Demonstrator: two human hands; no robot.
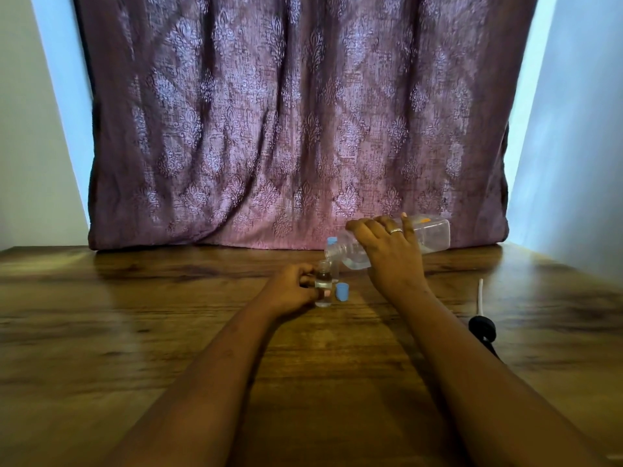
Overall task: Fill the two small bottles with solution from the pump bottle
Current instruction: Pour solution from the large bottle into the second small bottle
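Small bottle on wooden table; purple curtain behind, walls seemingly blue.

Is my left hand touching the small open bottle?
Touching. Head view shows the left hand gripping the small bottle, fingers curled round it, on the table.

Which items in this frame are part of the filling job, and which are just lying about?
In use: pump bottle, tilted in right hand; small bottle, held by left hand; loose blue cap.
Lying about: black pump head with tube, set aside; patterned curtain.
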